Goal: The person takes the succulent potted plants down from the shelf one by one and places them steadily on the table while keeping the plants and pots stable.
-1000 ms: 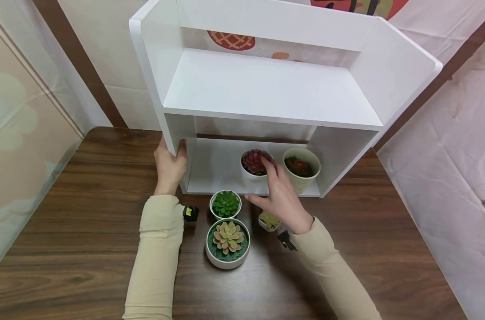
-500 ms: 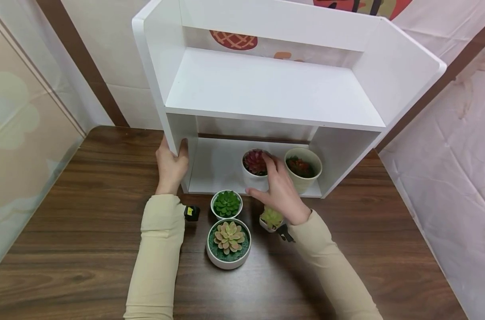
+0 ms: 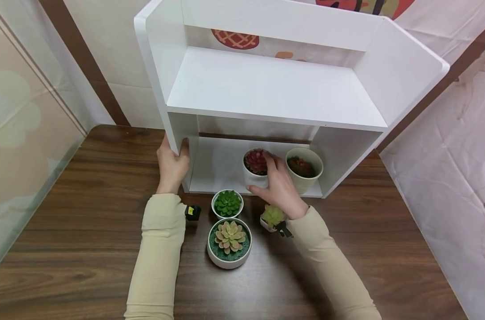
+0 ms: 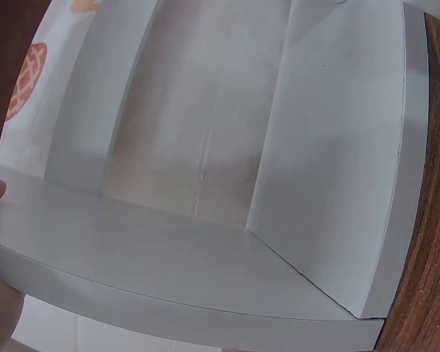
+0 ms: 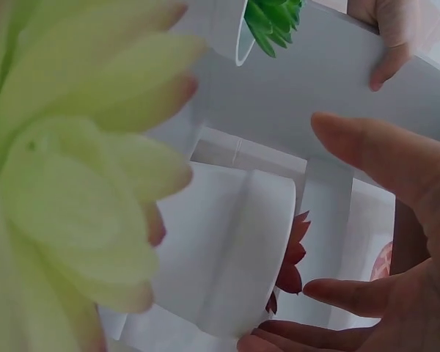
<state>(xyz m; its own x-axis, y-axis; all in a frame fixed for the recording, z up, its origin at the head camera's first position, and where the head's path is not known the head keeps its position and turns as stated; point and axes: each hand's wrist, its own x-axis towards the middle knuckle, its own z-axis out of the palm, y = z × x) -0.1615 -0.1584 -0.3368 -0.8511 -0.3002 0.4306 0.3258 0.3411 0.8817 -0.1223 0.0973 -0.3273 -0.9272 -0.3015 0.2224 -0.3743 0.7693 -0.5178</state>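
Observation:
At the left side panel of a white shelf [image 3: 274, 89], my left hand [image 3: 172, 165] grips the panel's front edge, thumb inside and fingers outside. A red succulent in a white pot [image 3: 255, 178] stands in the lower compartment. Beside it is my right hand [image 3: 280, 186], fingers spread. In the right wrist view the thumb is apart from the white pot [image 5: 227, 242], and the fingertips lie close to its rim and leaves; whether they touch is unclear. A cream pot [image 3: 304, 171] with a reddish plant stands to its right, partly behind the hand.
In front of the shelf, a green succulent [image 3: 227, 203] and a larger pale-pink succulent in a white bowl [image 3: 229, 242] stand on the wooden table [image 3: 86, 249]. A small yellow-green succulent [image 3: 272, 217] sits under my right wrist.
My right hand has shifted slightly forward beside the red succulent, and its fingers remain spread. The left hand keeps its grip on the panel. The head view has drifted a little.

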